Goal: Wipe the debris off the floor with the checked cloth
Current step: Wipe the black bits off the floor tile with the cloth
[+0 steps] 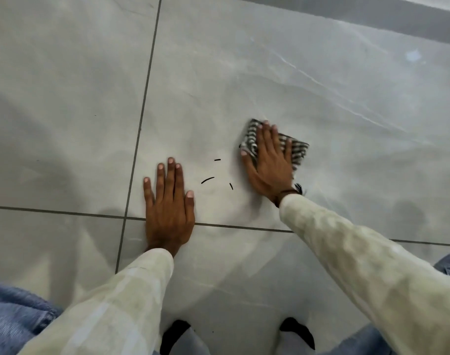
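Observation:
A folded black-and-white checked cloth [297,152] lies on the pale grey tiled floor [244,73]. My right hand [268,162] presses flat on top of it, fingers spread, covering most of it. Three thin dark bits of debris [208,179] lie on the tile just left of that hand, between my two hands. My left hand [169,208] rests palm down on the floor, fingers apart, holding nothing, its heel over a grout line.
Dark grout lines [144,98] cross the floor beside and under my left hand. A dark strip [372,14] runs along the top right. My knees in blue jeans [11,319] and my dark footwear [176,334] fill the bottom edge.

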`<state>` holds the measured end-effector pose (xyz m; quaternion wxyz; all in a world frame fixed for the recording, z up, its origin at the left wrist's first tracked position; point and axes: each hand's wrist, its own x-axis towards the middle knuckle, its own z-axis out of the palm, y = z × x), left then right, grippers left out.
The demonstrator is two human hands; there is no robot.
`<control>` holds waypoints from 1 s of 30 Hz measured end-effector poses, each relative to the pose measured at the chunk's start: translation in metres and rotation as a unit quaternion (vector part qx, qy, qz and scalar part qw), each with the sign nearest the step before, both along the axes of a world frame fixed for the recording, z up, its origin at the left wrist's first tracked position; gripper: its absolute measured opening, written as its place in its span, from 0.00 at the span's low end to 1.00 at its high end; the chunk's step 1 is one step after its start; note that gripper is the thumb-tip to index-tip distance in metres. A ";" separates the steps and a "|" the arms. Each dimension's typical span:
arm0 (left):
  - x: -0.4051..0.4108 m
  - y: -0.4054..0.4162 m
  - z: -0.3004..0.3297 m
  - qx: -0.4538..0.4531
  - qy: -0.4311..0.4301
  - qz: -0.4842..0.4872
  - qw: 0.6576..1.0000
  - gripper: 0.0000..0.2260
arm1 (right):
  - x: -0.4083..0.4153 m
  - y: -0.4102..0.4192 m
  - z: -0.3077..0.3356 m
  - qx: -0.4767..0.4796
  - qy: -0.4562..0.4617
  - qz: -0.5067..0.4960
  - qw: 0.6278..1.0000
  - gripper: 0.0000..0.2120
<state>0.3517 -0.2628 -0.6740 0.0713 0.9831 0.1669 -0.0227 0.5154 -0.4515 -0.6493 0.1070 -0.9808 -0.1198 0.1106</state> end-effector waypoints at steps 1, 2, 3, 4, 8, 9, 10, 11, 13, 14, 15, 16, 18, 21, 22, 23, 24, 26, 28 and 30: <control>0.000 0.000 0.001 0.001 0.001 -0.001 1.000 0.30 | -0.001 0.013 0.001 0.002 0.002 0.030 1.000 0.35; 0.000 0.001 0.003 0.001 0.004 -0.003 1.000 0.30 | -0.007 0.021 0.003 0.003 0.002 0.077 0.997 0.35; 0.000 0.001 0.004 0.000 0.005 -0.005 1.000 0.30 | -0.019 0.022 0.004 0.001 0.000 0.130 0.992 0.36; 0.001 0.001 0.005 -0.001 0.005 -0.008 1.000 0.30 | -0.033 0.016 0.004 0.000 -0.008 0.179 0.984 0.36; -0.002 0.007 0.006 -0.020 0.004 -0.018 1.000 0.30 | -0.050 -0.043 0.001 -0.001 -0.017 0.169 0.985 0.37; -0.006 0.011 0.007 -0.018 0.002 -0.009 1.000 0.30 | -0.053 -0.054 0.002 -0.004 -0.011 0.126 0.992 0.37; -0.010 0.014 0.006 -0.013 0.003 0.009 1.000 0.30 | -0.056 -0.060 0.001 -0.009 -0.013 0.091 0.996 0.38; -0.013 0.018 0.006 -0.005 0.005 0.032 0.999 0.30 | -0.063 -0.060 0.000 -0.013 -0.017 0.071 0.997 0.38; -0.018 0.021 0.006 0.007 0.003 0.061 0.998 0.30 | -0.077 -0.052 -0.001 -0.014 -0.021 0.071 0.997 0.38; -0.018 0.021 0.005 0.007 0.000 0.063 0.998 0.30 | -0.080 -0.046 -0.001 -0.012 -0.024 0.083 0.996 0.38; -0.019 0.021 0.004 0.008 -0.002 0.060 0.998 0.30 | -0.076 -0.041 0.000 -0.009 -0.021 0.096 0.995 0.38; -0.019 0.021 0.003 0.010 -0.002 0.057 0.998 0.30 | -0.066 -0.036 0.000 -0.006 -0.018 0.112 0.994 0.38; -0.019 0.022 0.002 0.016 -0.004 0.055 0.998 0.30 | -0.033 -0.023 0.001 -0.005 -0.021 0.132 0.991 0.37; -0.020 0.022 0.001 0.009 -0.012 0.057 0.998 0.30 | 0.012 -0.006 0.004 -0.009 0.000 0.098 0.995 0.36; -0.020 0.022 0.001 0.009 -0.014 0.057 0.998 0.30 | 0.016 -0.001 0.004 -0.006 0.006 0.081 0.997 0.36; -0.019 0.021 0.001 0.009 -0.015 0.058 0.998 0.30 | 0.014 0.002 0.004 -0.002 0.008 0.075 0.997 0.36; -0.018 0.021 0.002 0.009 -0.013 0.059 0.998 0.30 | 0.005 0.002 0.005 -0.003 0.004 0.090 0.996 0.36; -0.019 0.021 0.004 0.012 -0.010 0.060 0.998 0.30 | -0.029 -0.008 0.007 -0.013 -0.012 0.183 0.983 0.37; -0.019 0.020 0.005 0.020 -0.012 0.060 0.998 0.30 | -0.067 -0.024 0.004 -0.007 -0.020 0.274 0.961 0.37; -0.018 0.020 0.005 0.021 -0.012 0.061 0.998 0.30 | -0.081 -0.029 0.001 -0.003 -0.016 0.317 0.948 0.37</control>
